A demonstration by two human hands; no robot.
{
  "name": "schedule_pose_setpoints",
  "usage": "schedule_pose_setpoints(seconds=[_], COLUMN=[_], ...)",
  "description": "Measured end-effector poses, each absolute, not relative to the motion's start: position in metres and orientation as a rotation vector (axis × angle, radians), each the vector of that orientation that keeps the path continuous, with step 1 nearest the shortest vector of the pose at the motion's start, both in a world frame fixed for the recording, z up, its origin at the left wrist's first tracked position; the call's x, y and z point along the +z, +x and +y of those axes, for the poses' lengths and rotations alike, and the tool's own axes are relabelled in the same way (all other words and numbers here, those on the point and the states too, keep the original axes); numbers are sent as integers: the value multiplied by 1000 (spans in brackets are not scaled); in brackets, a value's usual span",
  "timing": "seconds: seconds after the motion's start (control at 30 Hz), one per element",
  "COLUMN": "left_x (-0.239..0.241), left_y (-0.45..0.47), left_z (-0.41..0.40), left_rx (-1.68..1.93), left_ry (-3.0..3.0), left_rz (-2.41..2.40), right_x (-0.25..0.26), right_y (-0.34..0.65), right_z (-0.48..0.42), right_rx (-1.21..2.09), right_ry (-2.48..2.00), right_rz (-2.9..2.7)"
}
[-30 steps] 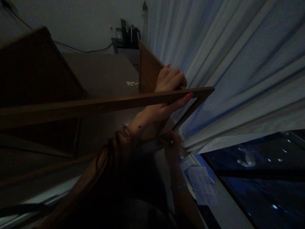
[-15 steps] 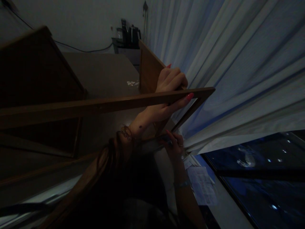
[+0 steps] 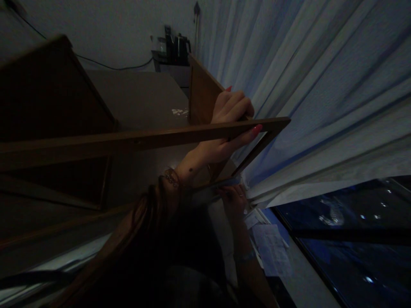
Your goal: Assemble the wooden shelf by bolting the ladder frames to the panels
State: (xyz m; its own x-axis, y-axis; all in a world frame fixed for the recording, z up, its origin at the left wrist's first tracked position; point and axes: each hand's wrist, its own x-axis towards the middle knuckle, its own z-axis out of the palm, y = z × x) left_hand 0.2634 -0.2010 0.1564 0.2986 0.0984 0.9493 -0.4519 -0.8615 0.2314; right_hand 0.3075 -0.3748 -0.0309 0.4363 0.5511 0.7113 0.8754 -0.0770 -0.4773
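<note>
A wooden frame (image 3: 167, 136) stretches across the view, its long upper rail joined to a short end piece at the right. Wrapped over the top edge of an upright wooden panel (image 3: 204, 92), my left hand (image 3: 229, 115) is closed, its thumb pressed along the frame's rail near the corner. Lower down, my right hand (image 3: 233, 199) is at the frame's lower right corner, fingertips drawn together by the lower rail. Anything between those fingers is too dark and small to make out.
At the left stands another dark wooden panel (image 3: 48, 94). A pale surface (image 3: 138, 94) lies between the panels. White curtains (image 3: 305, 85) hang close on the right, above papers (image 3: 272, 248) and a dark window (image 3: 353, 239). A black kettle (image 3: 182, 48) stands at the back.
My right hand's fingers have moved lower and drawn together under the frame's lower corner. My left hand and the frame have hardly moved.
</note>
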Motion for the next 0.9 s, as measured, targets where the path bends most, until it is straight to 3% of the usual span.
schedule_pose_setpoints(seconds=[0.23,0.4,0.5,0.73,0.9], left_x=[157,157,157,157,159], left_y=[261,262,263,262,258], left_z=[-201,-201,-202,-202,-207], left_rx=[1572,1581,1572,1533,1546], left_ry=[2138,2122,2078,2086,2108], left_rz=[-292,-303,-308,-284,-241], right_x=[-27,-26,-26,-25,-38], right_y=[270,250,244,242,260], right_z=[-370,-355,-349,-348,-353], right_rx=[203,670,748,532,-319], right_ry=[-1780,-1405,-1313,-1382,-1616], right_rz=[-788,-361,-276,-304,-846])
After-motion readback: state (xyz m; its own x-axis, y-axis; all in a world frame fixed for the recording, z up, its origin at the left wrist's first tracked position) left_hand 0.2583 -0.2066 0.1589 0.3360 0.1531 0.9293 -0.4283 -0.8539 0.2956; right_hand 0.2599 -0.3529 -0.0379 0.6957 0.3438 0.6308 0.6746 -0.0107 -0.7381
